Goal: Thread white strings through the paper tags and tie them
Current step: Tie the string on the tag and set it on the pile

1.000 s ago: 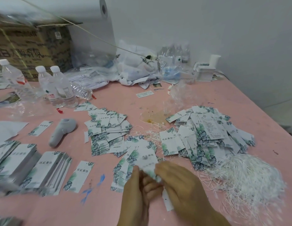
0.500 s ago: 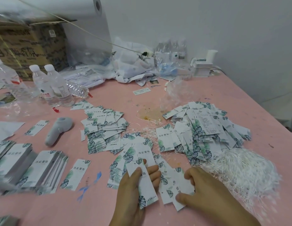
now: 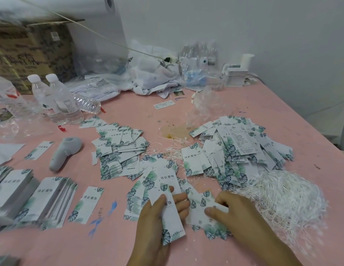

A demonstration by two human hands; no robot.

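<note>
Holding a long white paper tag printed with green leaves (image 3: pixel 170 212), the left hand (image 3: pixel 157 225) has its thumb curled over the tag's face and its fingers tucked behind it, just above the pink tabletop (image 3: pixel 117 244). Directly right of that held tag, the right hand (image 3: pixel 238 214) pinches the edge of another leaf-printed tag (image 3: pixel 215 225) lying in the small loose spread there. Further right of the held tag, past the right hand, sits the fluffy heap of white strings (image 3: pixel 288 196). Beyond the held tag, towards the wall, lie two scattered piles of tags (image 3: pixel 238 150), with loose strings between them. Left of the held tag stand neat stacks of tags (image 3: pixel 50 202), and beyond those a grey plastic handheld tool (image 3: pixel 64 152) and clear water bottles (image 3: pixel 57 100).
</note>
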